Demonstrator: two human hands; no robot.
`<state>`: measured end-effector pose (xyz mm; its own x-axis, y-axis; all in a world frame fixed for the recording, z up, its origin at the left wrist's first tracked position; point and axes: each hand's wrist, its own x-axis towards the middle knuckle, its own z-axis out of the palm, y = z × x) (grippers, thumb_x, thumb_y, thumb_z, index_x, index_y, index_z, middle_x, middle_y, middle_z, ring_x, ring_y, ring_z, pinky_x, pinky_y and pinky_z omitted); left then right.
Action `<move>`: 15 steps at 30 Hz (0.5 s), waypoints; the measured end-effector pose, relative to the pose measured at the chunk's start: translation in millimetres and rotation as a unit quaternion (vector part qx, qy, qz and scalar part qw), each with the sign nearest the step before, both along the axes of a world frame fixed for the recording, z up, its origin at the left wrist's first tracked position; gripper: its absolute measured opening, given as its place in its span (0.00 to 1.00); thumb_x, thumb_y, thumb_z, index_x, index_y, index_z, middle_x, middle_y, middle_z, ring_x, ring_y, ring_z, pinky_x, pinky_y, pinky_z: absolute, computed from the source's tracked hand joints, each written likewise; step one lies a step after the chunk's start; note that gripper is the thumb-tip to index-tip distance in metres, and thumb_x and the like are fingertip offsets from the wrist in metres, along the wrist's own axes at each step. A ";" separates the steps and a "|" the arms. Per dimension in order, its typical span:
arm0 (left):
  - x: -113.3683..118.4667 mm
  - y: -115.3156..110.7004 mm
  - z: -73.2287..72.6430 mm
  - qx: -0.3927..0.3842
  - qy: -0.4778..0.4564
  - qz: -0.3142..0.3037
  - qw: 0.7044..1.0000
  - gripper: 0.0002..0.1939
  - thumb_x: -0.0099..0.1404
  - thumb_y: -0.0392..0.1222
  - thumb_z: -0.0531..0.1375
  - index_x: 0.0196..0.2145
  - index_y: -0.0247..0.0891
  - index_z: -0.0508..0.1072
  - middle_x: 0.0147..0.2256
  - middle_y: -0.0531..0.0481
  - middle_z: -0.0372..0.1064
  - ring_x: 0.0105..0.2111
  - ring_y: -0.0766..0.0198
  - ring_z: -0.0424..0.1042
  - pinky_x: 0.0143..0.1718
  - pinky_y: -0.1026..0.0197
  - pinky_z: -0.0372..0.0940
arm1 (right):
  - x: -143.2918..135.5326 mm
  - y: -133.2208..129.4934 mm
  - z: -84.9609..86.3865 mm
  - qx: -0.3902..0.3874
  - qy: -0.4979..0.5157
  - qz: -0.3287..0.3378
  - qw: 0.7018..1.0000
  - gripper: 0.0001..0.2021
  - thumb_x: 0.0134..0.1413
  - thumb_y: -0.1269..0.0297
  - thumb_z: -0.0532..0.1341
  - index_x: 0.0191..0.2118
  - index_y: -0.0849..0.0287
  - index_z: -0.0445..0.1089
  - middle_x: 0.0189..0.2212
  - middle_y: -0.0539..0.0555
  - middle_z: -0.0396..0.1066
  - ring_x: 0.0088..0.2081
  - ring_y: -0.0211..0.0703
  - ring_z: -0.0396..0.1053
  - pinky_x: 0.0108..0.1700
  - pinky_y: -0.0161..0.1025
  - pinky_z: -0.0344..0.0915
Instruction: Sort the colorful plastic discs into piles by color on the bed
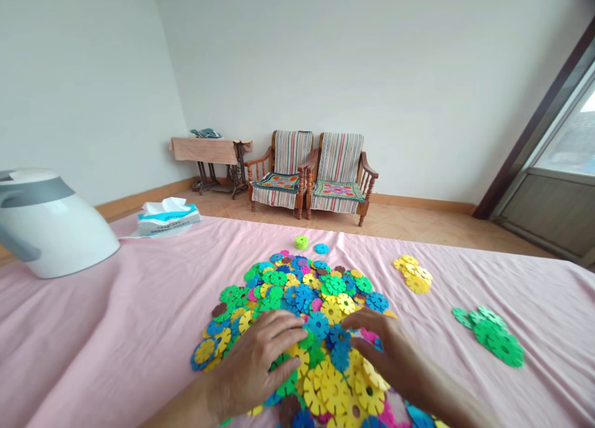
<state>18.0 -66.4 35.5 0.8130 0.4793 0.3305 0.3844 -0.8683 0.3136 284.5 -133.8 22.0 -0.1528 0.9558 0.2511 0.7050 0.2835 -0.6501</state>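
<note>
A heap of flat plastic snowflake discs with slotted edges spreads across the pink cloth, in blue, green, yellow, pink, purple and brown. My left hand lies over the heap's left part, palm down, fingers stretched and apart, near green and yellow discs. On the other side, my right hand reaches in with thumb and forefinger apart, close by some blue discs. Whether its fingertips touch them I cannot tell. Beyond the heap stand a small lime-green stack and a lone blue disc.
Yellow discs and green discs lie in separate groups on the right of the pink cloth. At the left are a white kettle and a tissue box. Two wooden armchairs stand beyond the table.
</note>
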 end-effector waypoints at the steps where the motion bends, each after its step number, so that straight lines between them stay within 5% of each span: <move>1: 0.3 0.0 0.1 0.000 -0.001 -0.003 1.000 0.16 0.67 0.40 0.58 0.53 0.43 0.69 0.52 0.47 0.69 0.53 0.56 0.65 0.55 0.50 0.64 | -4.7 5.6 -0.5 0.017 -0.001 -0.006 1.000 0.12 0.60 0.62 0.54 0.47 0.55 0.69 0.45 0.58 0.71 0.48 0.48 0.69 0.52 0.51 0.65; 8: 0.7 -1.2 -1.1 -0.006 -0.007 0.001 1.000 0.12 0.65 0.36 0.60 0.48 0.40 0.71 0.50 0.45 0.69 0.52 0.55 0.66 0.54 0.51 0.63 | -42.6 28.3 5.0 0.051 -0.057 0.026 0.997 0.23 0.50 0.74 0.59 0.53 0.56 0.66 0.47 0.58 0.69 0.50 0.50 0.65 0.54 0.51 0.62; 15: 0.8 -2.5 -1.2 -0.031 -0.023 0.004 0.999 0.12 0.64 0.34 0.60 0.46 0.40 0.71 0.48 0.47 0.70 0.50 0.56 0.66 0.53 0.52 0.63 | -45.9 27.3 -2.3 0.028 -0.008 -0.017 0.999 0.13 0.48 0.72 0.59 0.42 0.59 0.68 0.36 0.54 0.70 0.39 0.44 0.68 0.41 0.42 0.64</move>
